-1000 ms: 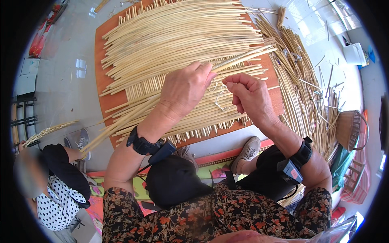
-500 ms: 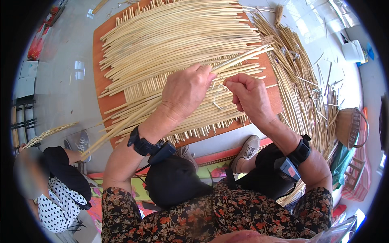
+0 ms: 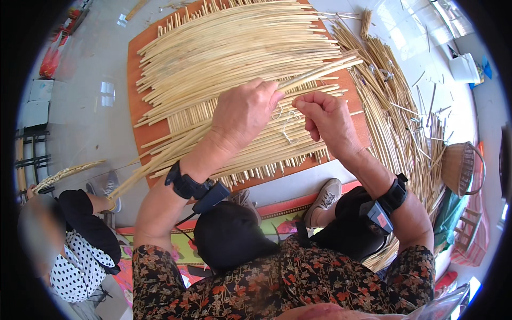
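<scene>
While left fingers [image 3: 270, 90] clasp pale stalks [image 3: 320, 71], right fingers [image 3: 310, 98] press together, the pink label [image 3: 382, 220] on their wrist device [image 3: 370, 211] illegible.

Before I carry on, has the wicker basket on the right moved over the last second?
No. Judged against the white container beyond it, the wicker basket stands in the same spot, its handle still facing right.

No legible txt, nos. or signs in view
</scene>
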The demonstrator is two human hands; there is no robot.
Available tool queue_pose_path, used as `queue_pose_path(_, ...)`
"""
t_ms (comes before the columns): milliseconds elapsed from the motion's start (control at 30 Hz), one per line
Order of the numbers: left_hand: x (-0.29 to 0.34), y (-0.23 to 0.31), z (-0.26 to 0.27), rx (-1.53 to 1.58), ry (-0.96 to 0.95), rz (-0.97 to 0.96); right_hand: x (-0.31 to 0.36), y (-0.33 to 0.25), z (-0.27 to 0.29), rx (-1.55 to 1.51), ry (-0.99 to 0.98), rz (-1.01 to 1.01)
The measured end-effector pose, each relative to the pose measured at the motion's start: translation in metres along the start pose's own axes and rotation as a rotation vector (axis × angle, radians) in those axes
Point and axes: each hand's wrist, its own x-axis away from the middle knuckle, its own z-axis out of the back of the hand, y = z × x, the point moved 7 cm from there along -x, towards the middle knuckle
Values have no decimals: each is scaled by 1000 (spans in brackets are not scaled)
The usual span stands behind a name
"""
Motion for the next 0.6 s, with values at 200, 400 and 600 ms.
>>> queue_pose_path(200,-17,24,40,-192,-69,-51,11,-15,-3,-237,-31,48)
queue_pose_path(400,-18,58,62,-281,-74,-6,27,-14,2,-356,-9,100)
queue_pose_path(600,-11,65,53,-245,-44,102,30,-10,11,-426,-27,125)
